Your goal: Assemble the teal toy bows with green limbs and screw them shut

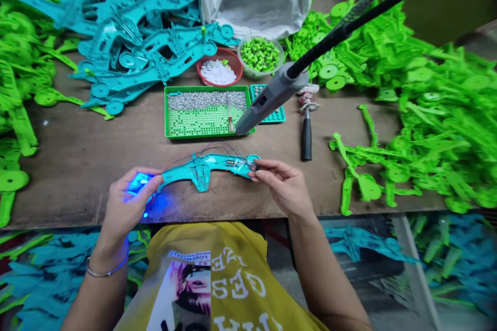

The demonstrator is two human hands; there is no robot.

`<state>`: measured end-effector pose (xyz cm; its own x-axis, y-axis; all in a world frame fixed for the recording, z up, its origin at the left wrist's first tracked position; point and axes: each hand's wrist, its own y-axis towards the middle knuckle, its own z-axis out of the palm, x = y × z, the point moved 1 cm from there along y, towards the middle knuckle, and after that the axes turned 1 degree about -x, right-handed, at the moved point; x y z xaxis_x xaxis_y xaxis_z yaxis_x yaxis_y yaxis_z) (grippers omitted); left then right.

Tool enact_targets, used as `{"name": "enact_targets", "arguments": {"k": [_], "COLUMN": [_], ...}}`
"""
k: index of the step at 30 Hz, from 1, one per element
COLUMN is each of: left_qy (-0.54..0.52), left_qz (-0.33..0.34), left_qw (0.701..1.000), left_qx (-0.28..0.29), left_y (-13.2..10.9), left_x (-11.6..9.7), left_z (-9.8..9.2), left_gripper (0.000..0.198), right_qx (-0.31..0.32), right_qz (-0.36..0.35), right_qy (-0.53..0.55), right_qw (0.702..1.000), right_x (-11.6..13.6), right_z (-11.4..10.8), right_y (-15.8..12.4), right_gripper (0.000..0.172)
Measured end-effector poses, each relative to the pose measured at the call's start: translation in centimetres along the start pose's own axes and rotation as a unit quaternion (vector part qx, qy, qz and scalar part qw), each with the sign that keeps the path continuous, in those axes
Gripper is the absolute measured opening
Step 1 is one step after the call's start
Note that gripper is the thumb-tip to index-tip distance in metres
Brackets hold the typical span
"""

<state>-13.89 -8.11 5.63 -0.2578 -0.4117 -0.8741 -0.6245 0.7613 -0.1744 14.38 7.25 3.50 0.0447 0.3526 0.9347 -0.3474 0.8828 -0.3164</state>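
Note:
A curved blue plastic shell [201, 175] with thin red and dark wires lies across the front of the bench between my hands. My left hand [128, 199] is closed around its left end, where a bright blue light [140, 182] glows beneath the fingers. At the other end, the fingers of my right hand [285, 183] pinch close together by the shell's tip. A small part shows at those fingertips, too small to name; whether they grip it or the shell's edge, I cannot tell. Loose wires arch above the shell.
Beyond the shell stands a green tray [205, 134] of screws with a small screwdriver [230, 123]. Behind it are a red basket [239, 70] and a bowl of green pieces [261, 54]. A grey power screwdriver [272, 98] hangs overhead. A black-handled hammer [306, 137] and green parts [430, 114] lie right, blue shells [143, 57] left.

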Motion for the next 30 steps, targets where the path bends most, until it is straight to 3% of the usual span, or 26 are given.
{"name": "enact_targets", "arguments": {"k": [4,9,12,16,19,21,26,30], "left_qy": [-0.008,-0.151,-0.176,-0.161,-0.174,-0.196,-0.164,-0.065], "left_qz": [0.022,0.015,0.043,0.078,0.075,0.072,0.125,0.212], "left_qw": [0.999,0.982,0.975,0.973,0.967,0.96,0.957,0.968], "left_qx": [0.033,0.108,0.129,0.147,0.171,0.188,0.203,0.115], "left_y": [0.0,-0.2,-0.1,0.1,-0.1,-0.4,-0.9,-1.4], "left_x": [0.5,0.3,-0.5,-1.5,-2.0,-2.3,-3.1,-4.0], "left_z": [0.0,1.5,2.6,3.4,3.7,3.9,4.0,3.3], "left_gripper": [0.028,0.038,0.035,0.029,0.028,0.027,0.022,0.024], "right_qx": [-0.003,-0.011,0.015,0.062,0.065,0.103,0.208,0.21], "right_qz": [-0.023,-0.049,-0.071,-0.198,-0.322,-0.376,-0.436,-0.45], "right_qy": [-0.01,-0.033,-0.102,-0.273,-0.313,-0.32,-0.335,-0.308], "right_qw": [1.0,0.998,0.992,0.939,0.891,0.864,0.809,0.812], "right_x": [-0.6,-1.1,-0.5,1.7,3.3,3.8,3.4,3.7], "right_z": [-0.1,-0.2,0.3,2.1,4.6,6.6,10.3,10.9], "right_y": [0.0,-0.3,-0.9,-1.5,-1.5,-1.3,-0.3,-0.3], "right_gripper": [0.027,0.021,0.018,0.017,0.021,0.026,0.026,0.023]}}
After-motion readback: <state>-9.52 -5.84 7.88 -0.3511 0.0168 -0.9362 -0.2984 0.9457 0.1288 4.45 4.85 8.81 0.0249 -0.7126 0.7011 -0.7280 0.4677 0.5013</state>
